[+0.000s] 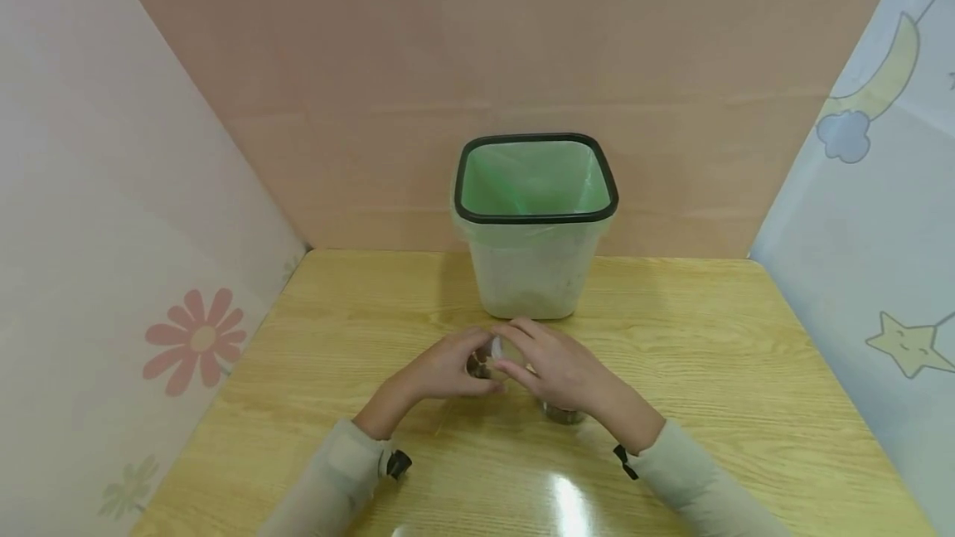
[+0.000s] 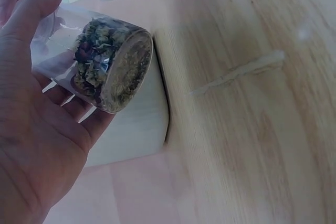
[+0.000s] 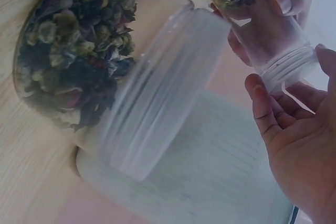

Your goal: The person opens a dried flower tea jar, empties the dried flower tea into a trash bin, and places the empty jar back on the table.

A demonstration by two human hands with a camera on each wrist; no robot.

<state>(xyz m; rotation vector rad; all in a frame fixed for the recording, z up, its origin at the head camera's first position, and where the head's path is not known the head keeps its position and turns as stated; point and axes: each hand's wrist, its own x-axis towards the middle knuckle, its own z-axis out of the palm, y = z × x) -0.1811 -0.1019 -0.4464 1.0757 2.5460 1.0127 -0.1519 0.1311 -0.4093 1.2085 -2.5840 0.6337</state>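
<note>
My left hand (image 1: 448,367) grips a clear jar (image 2: 105,61) partly filled with dried flowers, tilted over the table. The flowers lie at its base end, and its ridged mouth end points toward my right hand (image 1: 555,363). In the right wrist view, the right thumb and fingers (image 3: 261,103) curl about that ridged end. A second clear jar (image 3: 79,51), also with dried flowers, stands on the table below the right hand; the head view shows only its lower part, the rest hidden by that hand.
A white bin (image 1: 533,272) with a green liner (image 1: 522,176) and a black rim (image 1: 537,220) stands just beyond the hands on the wooden table (image 1: 358,313). Patterned walls (image 1: 75,189) rise at both sides, a plain pinkish wall (image 1: 336,65) at the back.
</note>
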